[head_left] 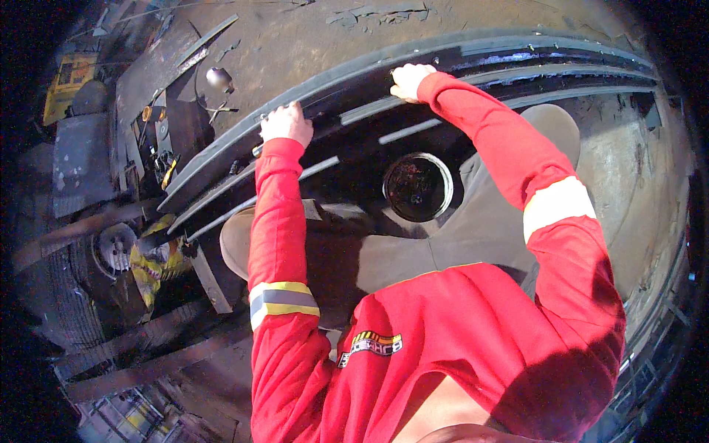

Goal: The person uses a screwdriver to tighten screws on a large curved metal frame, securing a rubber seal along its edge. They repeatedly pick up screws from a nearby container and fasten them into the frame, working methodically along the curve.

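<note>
Held a long rail [347, 83] with left hand [288, 124] and right hand [410, 81]; could have got pinched by tipping it.

To me this place looks like a rough industrial workshop or work yard. Here the brown ground [310, 33] is worn, long dark bars [354, 68] stretch across, and a person wears red workwear [458, 317] with reflective bands [284, 301].
</note>
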Tool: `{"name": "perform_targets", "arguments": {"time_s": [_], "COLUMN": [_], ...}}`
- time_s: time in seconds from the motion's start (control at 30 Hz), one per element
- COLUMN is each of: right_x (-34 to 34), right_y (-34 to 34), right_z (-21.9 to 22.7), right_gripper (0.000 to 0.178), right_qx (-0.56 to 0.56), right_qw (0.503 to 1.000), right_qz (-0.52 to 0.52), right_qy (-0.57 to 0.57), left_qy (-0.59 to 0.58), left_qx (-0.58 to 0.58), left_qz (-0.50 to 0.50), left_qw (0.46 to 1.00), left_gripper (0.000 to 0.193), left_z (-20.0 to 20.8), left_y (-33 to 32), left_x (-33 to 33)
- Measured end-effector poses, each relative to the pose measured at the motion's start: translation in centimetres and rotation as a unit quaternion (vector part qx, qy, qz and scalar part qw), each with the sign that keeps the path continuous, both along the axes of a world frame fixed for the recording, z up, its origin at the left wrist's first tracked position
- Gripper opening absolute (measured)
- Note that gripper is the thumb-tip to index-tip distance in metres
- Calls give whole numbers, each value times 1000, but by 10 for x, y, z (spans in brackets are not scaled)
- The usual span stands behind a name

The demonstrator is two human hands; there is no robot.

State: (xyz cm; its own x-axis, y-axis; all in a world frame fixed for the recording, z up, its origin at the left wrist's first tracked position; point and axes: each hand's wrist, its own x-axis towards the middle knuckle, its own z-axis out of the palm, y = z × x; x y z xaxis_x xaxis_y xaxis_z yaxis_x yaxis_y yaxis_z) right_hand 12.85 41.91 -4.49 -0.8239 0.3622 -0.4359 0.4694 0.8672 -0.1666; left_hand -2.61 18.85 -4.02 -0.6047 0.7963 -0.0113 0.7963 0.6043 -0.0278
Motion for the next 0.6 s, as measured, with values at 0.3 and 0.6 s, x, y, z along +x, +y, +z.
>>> {"name": "perform_targets", "arguments": {"time_s": [0.3,0.6], "right_x": [1,-1], "right_y": [-4,3], "right_z": [-1,-3], "right_gripper": [35,36], "right_qx": [12,35], "right_qw": [1000,997], "right_qz": [15,71], "right_qy": [16,17], "left_qy": [-233,-237], "left_qx": [64,14], "left_qz": [-112,-83], "left_qw": [964,968], "left_gripper": [38,44], "left_z": [-26,-20], "left_y": [34,51], "left_x": [43,30]}}
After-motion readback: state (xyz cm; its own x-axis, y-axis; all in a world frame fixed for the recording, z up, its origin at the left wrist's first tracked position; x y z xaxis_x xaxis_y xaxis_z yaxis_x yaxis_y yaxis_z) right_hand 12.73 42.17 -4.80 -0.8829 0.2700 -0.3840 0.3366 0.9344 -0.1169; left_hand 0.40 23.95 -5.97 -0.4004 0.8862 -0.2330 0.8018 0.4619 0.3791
